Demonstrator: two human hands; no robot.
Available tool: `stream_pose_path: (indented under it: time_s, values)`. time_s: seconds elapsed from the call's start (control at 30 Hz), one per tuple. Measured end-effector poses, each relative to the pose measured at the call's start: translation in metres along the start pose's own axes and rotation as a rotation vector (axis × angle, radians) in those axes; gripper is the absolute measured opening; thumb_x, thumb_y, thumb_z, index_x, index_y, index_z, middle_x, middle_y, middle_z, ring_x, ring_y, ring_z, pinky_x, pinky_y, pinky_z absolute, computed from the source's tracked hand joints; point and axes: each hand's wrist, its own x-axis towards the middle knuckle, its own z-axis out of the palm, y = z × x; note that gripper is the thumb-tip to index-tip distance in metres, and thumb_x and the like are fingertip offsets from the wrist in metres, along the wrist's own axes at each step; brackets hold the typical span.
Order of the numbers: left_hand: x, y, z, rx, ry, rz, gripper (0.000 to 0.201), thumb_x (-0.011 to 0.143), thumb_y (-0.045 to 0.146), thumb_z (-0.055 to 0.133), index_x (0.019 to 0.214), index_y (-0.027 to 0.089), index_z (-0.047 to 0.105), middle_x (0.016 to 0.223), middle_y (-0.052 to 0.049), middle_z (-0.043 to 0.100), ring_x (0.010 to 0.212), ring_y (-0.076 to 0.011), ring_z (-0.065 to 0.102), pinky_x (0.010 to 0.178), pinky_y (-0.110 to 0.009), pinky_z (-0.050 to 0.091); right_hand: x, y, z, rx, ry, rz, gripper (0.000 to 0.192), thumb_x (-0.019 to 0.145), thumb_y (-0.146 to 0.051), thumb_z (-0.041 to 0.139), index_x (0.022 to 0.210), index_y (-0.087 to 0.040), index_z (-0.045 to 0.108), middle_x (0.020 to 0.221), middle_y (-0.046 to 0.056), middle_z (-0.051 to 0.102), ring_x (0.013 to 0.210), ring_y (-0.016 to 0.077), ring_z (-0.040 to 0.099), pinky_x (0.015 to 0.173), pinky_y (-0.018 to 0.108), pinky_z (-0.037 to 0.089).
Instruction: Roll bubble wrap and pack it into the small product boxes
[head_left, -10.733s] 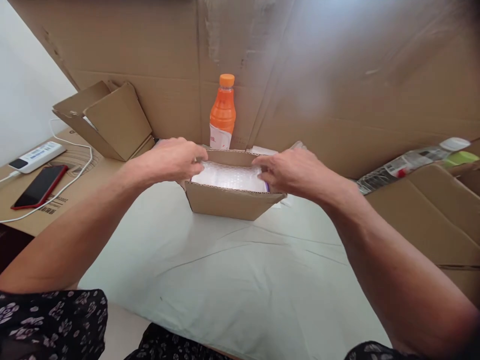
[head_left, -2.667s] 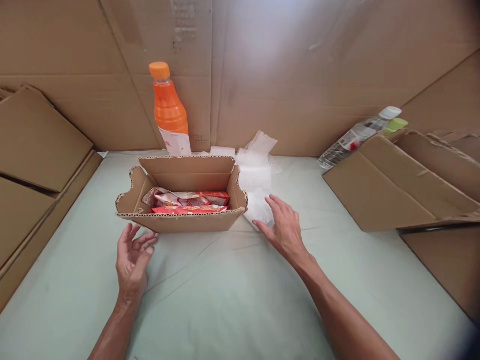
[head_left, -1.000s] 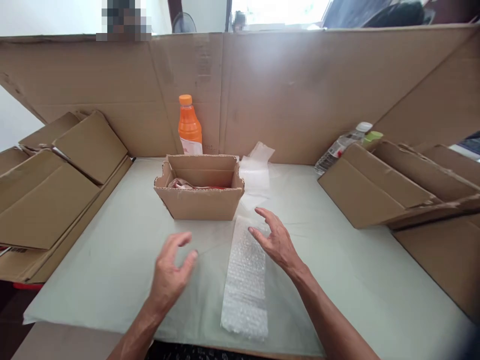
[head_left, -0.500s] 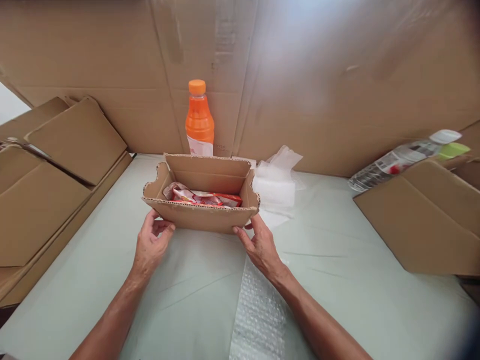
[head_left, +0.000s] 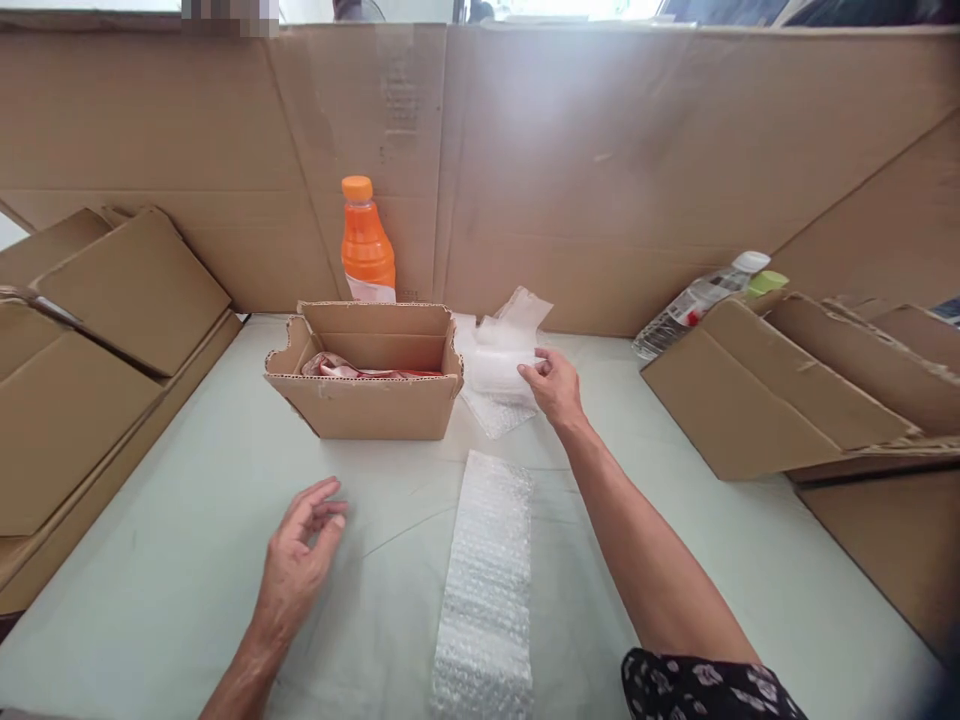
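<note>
A small open cardboard box stands on the pale green table cover, with red snack packets inside. My right hand reaches to the pile of bubble wrap pieces just right of the box and pinches one piece. My left hand hovers open and empty over the table, in front of the box. A long strip of bubble wrap lies flat between my arms.
An orange drink bottle stands behind the box against the tall cardboard wall. Flattened cartons are stacked at left, more cartons at right with a clear water bottle lying on them.
Both hands let go of the box's front. My right hand moved up to the bubble wrap pile; my left hand drew back toward me. The box sits slightly farther left.
</note>
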Motion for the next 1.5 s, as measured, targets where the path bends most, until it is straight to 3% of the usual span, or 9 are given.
stream_pose_path:
  time_s: [0.13, 0.33, 0.47, 0.57, 0.73, 0.9, 1.07, 1.33, 1.5]
  values:
    - [-0.017, 0.006, 0.008, 0.010, -0.135, 0.010, 0.044, 0.088, 0.052, 0.064, 0.119, 0.020, 0.070, 0.114, -0.012, 0.074, 0.106, -0.0267, 0.069, 0.088, -0.039, 0.057, -0.031, -0.020, -0.011, 0.185, -0.020, -0.059, 0.040, 0.083, -0.048, 0.062, 0.109, -0.018, 0.062, 0.079, 0.001, 0.064, 0.071, 0.0161, 0.061, 0.070, 0.033, 0.054]
    - [-0.032, 0.020, 0.030, -0.198, -0.370, 0.043, 0.054, 0.084, 0.048, 0.072, 0.127, 0.018, 0.064, 0.132, -0.017, 0.068, 0.116, -0.0280, 0.067, 0.101, -0.044, 0.053, -0.157, -0.055, -0.049, 0.176, -0.146, -0.170, 0.013, 0.091, -0.035, 0.065, 0.094, -0.023, 0.065, 0.087, 0.003, 0.070, 0.079, 0.0186, 0.066, 0.076, 0.035, 0.056]
    - [-0.051, 0.031, 0.051, -0.520, -0.488, 0.012, 0.100, 0.072, 0.046, 0.085, 0.155, 0.020, 0.035, 0.155, -0.019, 0.049, 0.133, -0.0309, 0.058, 0.103, -0.041, 0.054, -0.225, -0.080, -0.041, 0.009, -0.497, -0.577, 0.012, 0.095, -0.019, 0.056, 0.099, -0.023, 0.067, 0.093, 0.005, 0.074, 0.087, 0.0204, 0.067, 0.082, 0.037, 0.055]
    - [-0.060, 0.031, 0.054, -0.683, -0.439, -0.163, 0.087, 0.074, 0.046, 0.083, 0.148, 0.018, 0.045, 0.138, -0.015, 0.065, 0.123, -0.0296, 0.066, 0.102, -0.040, 0.054, -0.244, -0.091, -0.045, 0.062, -0.757, -0.676, 0.025, 0.096, -0.025, 0.059, 0.120, -0.024, 0.066, 0.109, 0.007, 0.075, 0.103, 0.0240, 0.068, 0.092, 0.044, 0.056]
    - [-0.054, 0.021, 0.030, -0.819, -0.402, -0.553, 0.064, 0.078, 0.056, 0.071, 0.125, 0.012, 0.066, 0.107, -0.014, 0.078, 0.093, -0.0300, 0.076, 0.087, -0.042, 0.059, -0.221, -0.068, -0.068, -0.003, -0.541, -0.407, 0.029, 0.099, -0.032, 0.058, 0.128, -0.029, 0.064, 0.123, 0.006, 0.073, 0.116, 0.0247, 0.067, 0.099, 0.045, 0.055]
    - [-0.050, 0.019, 0.005, -0.856, -0.470, -0.584, 0.073, 0.083, 0.073, 0.057, 0.127, 0.015, 0.068, 0.117, -0.015, 0.076, 0.116, -0.0367, 0.070, 0.101, -0.051, 0.054, -0.201, -0.013, -0.043, -0.479, -0.467, -0.351, 0.047, 0.090, -0.046, 0.065, 0.130, -0.021, 0.066, 0.139, 0.016, 0.064, 0.126, 0.0385, 0.057, 0.098, 0.056, 0.048]
    - [-0.053, 0.009, -0.014, -0.793, -0.304, -0.599, 0.055, 0.072, 0.057, 0.079, 0.109, 0.017, 0.075, 0.113, -0.012, 0.078, 0.119, -0.0357, 0.068, 0.101, -0.045, 0.056, -0.192, 0.016, -0.037, -0.540, -0.442, -0.455, 0.021, 0.095, -0.031, 0.056, 0.095, -0.023, 0.075, 0.104, 0.010, 0.074, 0.103, 0.0298, 0.063, 0.091, 0.048, 0.045]
    - [-0.060, 0.008, -0.014, -0.527, -0.377, -0.399, 0.067, 0.078, 0.047, 0.080, 0.135, 0.016, 0.063, 0.134, -0.013, 0.070, 0.129, -0.0332, 0.063, 0.105, -0.041, 0.051, -0.049, -0.030, -0.052, -0.582, -0.043, -0.499, 0.032, 0.098, -0.043, 0.060, 0.118, -0.020, 0.068, 0.127, 0.017, 0.067, 0.123, 0.0362, 0.054, 0.104, 0.060, 0.037]
    - [-0.062, 0.011, -0.014, -0.286, -0.385, -0.207, 0.064, 0.086, 0.045, 0.073, 0.141, 0.017, 0.055, 0.142, -0.012, 0.064, 0.133, -0.0292, 0.059, 0.107, -0.037, 0.049, -0.072, -0.064, -0.043, -0.402, -0.106, -0.637, 0.050, 0.097, -0.040, 0.060, 0.143, -0.022, 0.051, 0.142, 0.015, 0.059, 0.132, 0.0334, 0.053, 0.108, 0.057, 0.043]
